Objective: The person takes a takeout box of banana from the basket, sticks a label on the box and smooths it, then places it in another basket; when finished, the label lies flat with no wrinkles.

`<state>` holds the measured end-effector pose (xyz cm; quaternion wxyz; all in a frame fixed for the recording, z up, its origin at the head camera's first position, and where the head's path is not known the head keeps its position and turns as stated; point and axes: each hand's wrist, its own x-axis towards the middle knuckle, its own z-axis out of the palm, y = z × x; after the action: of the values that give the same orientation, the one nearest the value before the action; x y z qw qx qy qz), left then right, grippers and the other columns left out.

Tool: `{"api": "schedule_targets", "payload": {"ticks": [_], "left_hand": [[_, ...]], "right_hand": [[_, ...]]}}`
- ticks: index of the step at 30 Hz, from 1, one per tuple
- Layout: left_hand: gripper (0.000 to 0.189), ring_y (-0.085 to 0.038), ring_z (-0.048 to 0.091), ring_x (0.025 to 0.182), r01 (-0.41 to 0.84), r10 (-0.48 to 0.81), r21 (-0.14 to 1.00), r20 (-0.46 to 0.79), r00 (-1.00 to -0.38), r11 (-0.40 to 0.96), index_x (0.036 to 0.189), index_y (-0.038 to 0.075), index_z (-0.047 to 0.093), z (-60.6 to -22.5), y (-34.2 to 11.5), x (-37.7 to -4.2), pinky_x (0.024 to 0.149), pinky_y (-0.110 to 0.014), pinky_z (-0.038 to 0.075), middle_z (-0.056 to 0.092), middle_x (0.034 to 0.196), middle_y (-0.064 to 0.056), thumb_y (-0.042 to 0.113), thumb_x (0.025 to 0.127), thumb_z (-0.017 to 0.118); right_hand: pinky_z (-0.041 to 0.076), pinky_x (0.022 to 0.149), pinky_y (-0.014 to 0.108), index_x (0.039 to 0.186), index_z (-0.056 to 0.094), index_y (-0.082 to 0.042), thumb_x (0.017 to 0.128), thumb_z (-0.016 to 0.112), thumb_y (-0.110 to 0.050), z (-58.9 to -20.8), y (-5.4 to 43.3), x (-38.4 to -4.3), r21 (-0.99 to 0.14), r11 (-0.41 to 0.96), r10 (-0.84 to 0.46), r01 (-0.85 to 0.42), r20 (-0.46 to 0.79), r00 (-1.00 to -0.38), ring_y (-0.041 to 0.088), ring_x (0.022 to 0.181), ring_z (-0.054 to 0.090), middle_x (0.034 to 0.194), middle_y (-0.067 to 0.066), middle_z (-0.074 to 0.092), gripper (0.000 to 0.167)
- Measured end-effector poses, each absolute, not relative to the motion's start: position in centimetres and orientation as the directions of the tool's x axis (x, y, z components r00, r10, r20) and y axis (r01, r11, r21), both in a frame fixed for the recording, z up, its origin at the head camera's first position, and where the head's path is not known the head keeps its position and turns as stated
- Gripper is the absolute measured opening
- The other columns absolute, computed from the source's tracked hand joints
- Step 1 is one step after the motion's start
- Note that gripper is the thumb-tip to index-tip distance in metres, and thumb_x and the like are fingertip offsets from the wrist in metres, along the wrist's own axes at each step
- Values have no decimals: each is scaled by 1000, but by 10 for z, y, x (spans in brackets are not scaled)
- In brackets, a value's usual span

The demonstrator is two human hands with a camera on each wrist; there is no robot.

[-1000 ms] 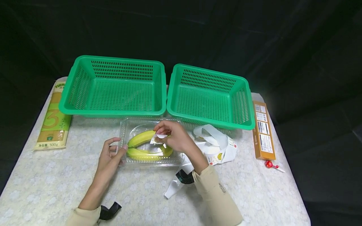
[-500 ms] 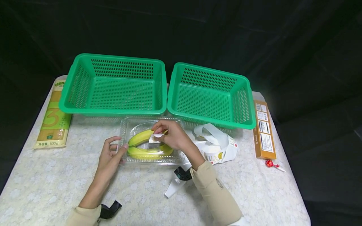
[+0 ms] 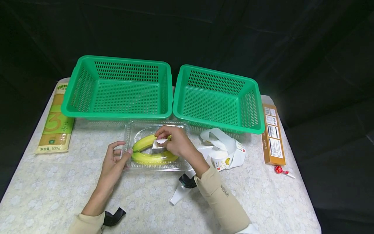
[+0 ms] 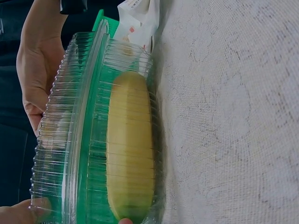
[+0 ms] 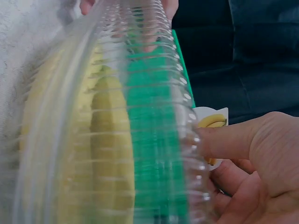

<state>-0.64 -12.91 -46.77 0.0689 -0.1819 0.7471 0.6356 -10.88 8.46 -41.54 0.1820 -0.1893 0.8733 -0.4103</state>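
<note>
A clear plastic clamshell box (image 3: 187, 166) with bananas (image 3: 152, 157) inside lies on the table, in front of the green baskets. My left hand (image 3: 114, 164) grips its left end, thumb on the lid and fingers against the side. In the left wrist view one banana (image 4: 131, 144) shows through the ribbed wall. Over the lid, my right hand (image 3: 176, 141) pinches a small white sticker (image 3: 159, 144). A banana picture is printed on this sticker, seen in the right wrist view (image 5: 212, 120). Whether the sticker touches the lid I cannot tell.
Two green baskets (image 3: 117, 115) (image 3: 216, 126) stand behind the box. Beside my right forearm lies a heap of white label strip (image 3: 223, 149), with a tail under the wrist. A noodle pack (image 3: 55, 123) is at left; an orange box (image 3: 273, 135) and red lollipop (image 3: 279, 169) at right.
My right hand has shifted slightly left over the lid with the sticker, which now lies flatter. The left hand has kept its grip on the box.
</note>
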Motion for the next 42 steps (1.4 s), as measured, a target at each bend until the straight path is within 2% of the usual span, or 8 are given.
{"api": "schedule_targets", "payload": {"ticks": [5,18,26,34,42], "left_hand": [[51,-9,54,77,-358,-186,925,-333,-924,125,144,15,37,-468,-129,-7,69,-26,57,45,107,-3,32,102,59],[51,-8,54,78,-360,-187,924,-335,-924,125,145,14,37,-466,-129,-7,68,-25,57,45,107,-4,30,102,60],[51,-13,58,79,-373,-208,909,-335,-919,183,145,15,38,-466,-129,-7,68,-26,56,49,111,-8,31,101,59],[51,-15,59,78,-380,-201,906,-343,-918,187,145,17,38,-466,-128,-7,69,-27,56,50,110,-8,33,101,59],[52,-15,58,80,-379,-196,906,-344,-918,186,145,16,37,-465,-128,-7,70,-28,56,49,111,-9,33,102,59]], "right_hand": [[52,72,23,105,73,-8,87,74,0,-417,84,-107,-776,592,-484,-218,-125,-866,17,90,67,96,5,75,20],[54,83,28,107,73,-10,85,74,2,-421,83,-110,-766,589,-488,-256,-85,-869,18,93,64,101,4,73,25],[52,72,22,96,74,-8,84,81,-9,-429,83,-115,-791,565,-421,-235,-31,-906,15,79,64,87,6,70,14],[41,61,22,91,74,-9,86,80,-16,-434,81,-115,-740,617,-336,-266,57,-940,12,67,51,78,6,59,11],[41,59,21,88,76,-8,90,76,-15,-437,78,-116,-691,645,-327,-327,137,-935,13,65,51,73,5,60,7]]}}
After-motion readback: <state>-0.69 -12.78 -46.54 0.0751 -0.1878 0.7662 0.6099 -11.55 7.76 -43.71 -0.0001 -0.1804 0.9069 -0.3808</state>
